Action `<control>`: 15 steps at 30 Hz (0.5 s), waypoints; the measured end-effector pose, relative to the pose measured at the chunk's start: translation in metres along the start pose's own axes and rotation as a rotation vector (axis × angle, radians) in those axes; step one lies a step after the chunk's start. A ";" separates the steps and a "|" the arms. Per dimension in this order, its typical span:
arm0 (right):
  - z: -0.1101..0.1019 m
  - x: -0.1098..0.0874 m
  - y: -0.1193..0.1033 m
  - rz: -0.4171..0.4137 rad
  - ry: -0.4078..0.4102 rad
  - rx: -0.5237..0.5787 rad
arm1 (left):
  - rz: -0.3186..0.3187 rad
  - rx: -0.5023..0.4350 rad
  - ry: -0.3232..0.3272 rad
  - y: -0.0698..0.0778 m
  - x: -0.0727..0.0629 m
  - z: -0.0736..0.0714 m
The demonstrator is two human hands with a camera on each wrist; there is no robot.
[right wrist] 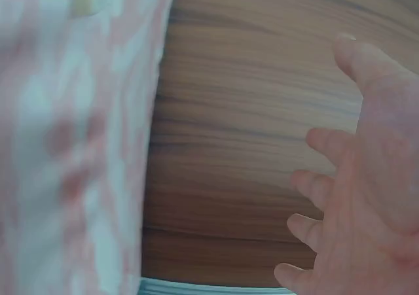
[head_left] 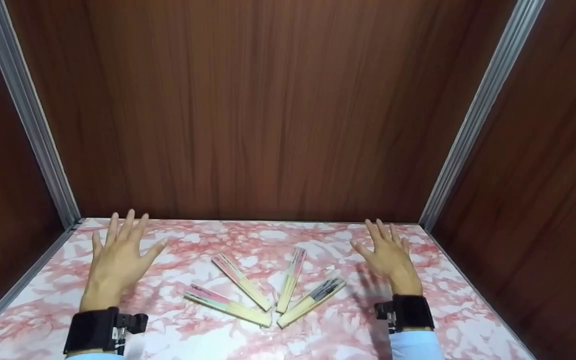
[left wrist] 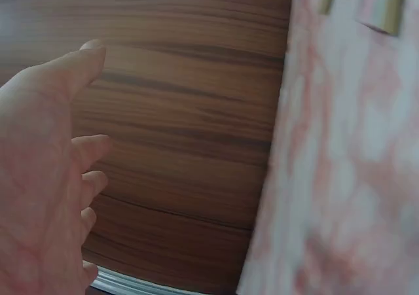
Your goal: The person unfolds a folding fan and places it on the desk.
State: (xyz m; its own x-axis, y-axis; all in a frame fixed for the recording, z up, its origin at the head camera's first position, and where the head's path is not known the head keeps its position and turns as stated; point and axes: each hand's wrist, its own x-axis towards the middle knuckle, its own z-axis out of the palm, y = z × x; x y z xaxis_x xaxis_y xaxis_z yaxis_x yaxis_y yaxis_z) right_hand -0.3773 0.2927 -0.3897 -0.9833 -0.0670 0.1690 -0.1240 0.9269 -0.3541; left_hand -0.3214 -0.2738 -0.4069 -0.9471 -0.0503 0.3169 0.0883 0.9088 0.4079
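Note:
Several folded hand fans lie on the table, fanned out with their pale bamboo ends close together. On the left are a pink-and-green fan (head_left: 228,306) and a steeper pink one (head_left: 241,283). To the right lie another pink fan (head_left: 292,281) and one with dark black printing (head_left: 312,302). My left hand (head_left: 120,257) is held above the table left of the fans, fingers straight and spread. Over the right side, my right hand (head_left: 388,255) is likewise spread. Neither touches a fan. Fan ends (left wrist: 386,10) show at the left wrist view's upper right edge.
The tabletop (head_left: 178,345) has a red-and-white marbled pattern. Brown wood-grain panels (head_left: 248,110) enclose it at the back and both sides, with metal posts (head_left: 473,125) at the rear corners. Black camera bands (head_left: 90,331) sit on both wrists.

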 end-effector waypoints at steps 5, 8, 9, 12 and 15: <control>-0.010 -0.009 -0.026 -0.085 0.056 0.034 | 0.029 -0.048 0.050 0.036 -0.005 -0.020; -0.013 -0.014 -0.047 -0.129 0.044 0.078 | 0.103 -0.082 0.151 0.069 -0.008 -0.020; -0.013 -0.014 -0.053 -0.135 0.020 0.095 | 0.129 -0.105 0.174 0.083 -0.008 -0.016; -0.005 -0.012 -0.069 -0.156 -0.095 0.131 | 0.228 -0.182 0.202 0.125 -0.003 0.009; 0.010 -0.007 -0.078 -0.161 -0.211 0.139 | 0.281 -0.268 0.061 0.165 0.000 0.046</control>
State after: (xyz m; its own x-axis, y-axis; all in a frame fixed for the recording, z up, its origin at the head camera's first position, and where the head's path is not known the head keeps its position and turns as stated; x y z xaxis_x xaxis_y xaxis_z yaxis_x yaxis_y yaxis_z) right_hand -0.3617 0.2176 -0.3725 -0.9535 -0.2981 0.0438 -0.2837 0.8395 -0.4634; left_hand -0.3209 -0.1050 -0.3791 -0.8550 0.1533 0.4955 0.4270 0.7503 0.5047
